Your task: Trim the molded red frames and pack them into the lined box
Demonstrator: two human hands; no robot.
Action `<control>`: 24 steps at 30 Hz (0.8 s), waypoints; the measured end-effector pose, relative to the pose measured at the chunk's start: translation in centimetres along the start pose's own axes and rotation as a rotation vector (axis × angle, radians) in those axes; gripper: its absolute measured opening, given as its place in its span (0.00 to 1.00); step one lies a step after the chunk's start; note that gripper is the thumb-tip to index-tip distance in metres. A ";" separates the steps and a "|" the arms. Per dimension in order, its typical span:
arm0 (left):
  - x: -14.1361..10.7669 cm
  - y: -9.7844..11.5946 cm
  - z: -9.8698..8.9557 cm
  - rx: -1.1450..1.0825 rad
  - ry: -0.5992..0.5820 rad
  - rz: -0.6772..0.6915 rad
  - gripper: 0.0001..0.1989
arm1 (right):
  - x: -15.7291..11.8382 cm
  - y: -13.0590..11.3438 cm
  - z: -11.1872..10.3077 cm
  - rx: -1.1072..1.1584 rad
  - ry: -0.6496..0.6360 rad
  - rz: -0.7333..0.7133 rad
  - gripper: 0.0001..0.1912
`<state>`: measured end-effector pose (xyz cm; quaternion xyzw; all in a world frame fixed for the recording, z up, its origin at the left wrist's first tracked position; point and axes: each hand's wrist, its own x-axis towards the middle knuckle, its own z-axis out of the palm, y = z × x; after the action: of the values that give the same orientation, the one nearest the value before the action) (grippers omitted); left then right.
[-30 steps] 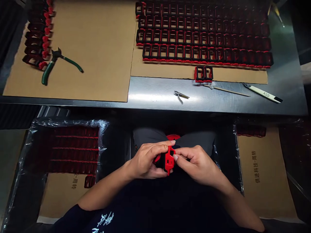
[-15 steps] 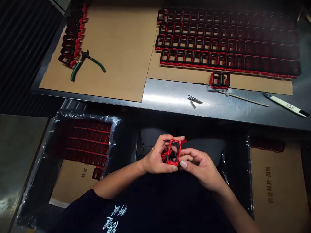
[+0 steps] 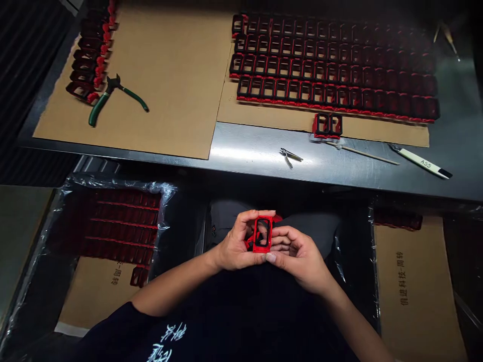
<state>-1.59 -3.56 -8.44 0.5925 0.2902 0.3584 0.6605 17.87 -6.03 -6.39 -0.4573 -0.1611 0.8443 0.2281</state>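
Note:
In front of my chest I hold a small red frame with a black inner rim [image 3: 263,250] around a rectangular opening. My left hand [image 3: 238,242] is closed on its left side, thumb along the lower edge and index finger across the top. My right hand [image 3: 298,255] grips its right side, with the thumb at the lower right corner and the fingers partly behind. Another red piece shows behind the frame near the left fingers; whether it belongs to the frame I cannot tell.
On the metal bench [image 3: 241,156] lie green-handled pliers [image 3: 109,95], a nail clipper [image 3: 290,156], a thin stick [image 3: 366,153] and a white tool marked A55 [image 3: 424,162]. Rows of red-black frames [image 3: 293,90] stand on cardboard [image 3: 169,75]. Plastic-lined bins [image 3: 168,188] flank me.
The view has shifted, so the bench and bins appear farther left. Both hands still hold the frame; it is slightly more upright, and my right thumb has moved to its lower corner.

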 end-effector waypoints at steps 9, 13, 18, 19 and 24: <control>0.5 0.3 -0.1 0.210 0.031 0.041 0.43 | 0.0 -0.2 0.1 0.041 0.185 -0.065 0.40; 0.6 0.7 0.1 0.180 0.023 0.044 0.42 | -0.1 -0.3 0.0 0.068 0.212 -0.081 0.42; 0.2 1.0 -0.1 0.179 0.066 -0.047 0.34 | -0.2 0.7 -0.5 -0.016 0.211 -0.201 0.37; 0.2 1.1 -0.2 0.170 0.082 -0.081 0.31 | -0.2 0.9 -0.6 -0.067 0.213 -0.238 0.35; 0.5 2.2 -1.0 0.081 0.127 -0.256 0.17 | -0.3 1.1 -1.1 -0.359 0.258 -0.457 0.23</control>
<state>-2.35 -2.46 -6.37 0.5530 0.4187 0.2961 0.6567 18.65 -7.01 -7.24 -0.5456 -0.3758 0.6642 0.3462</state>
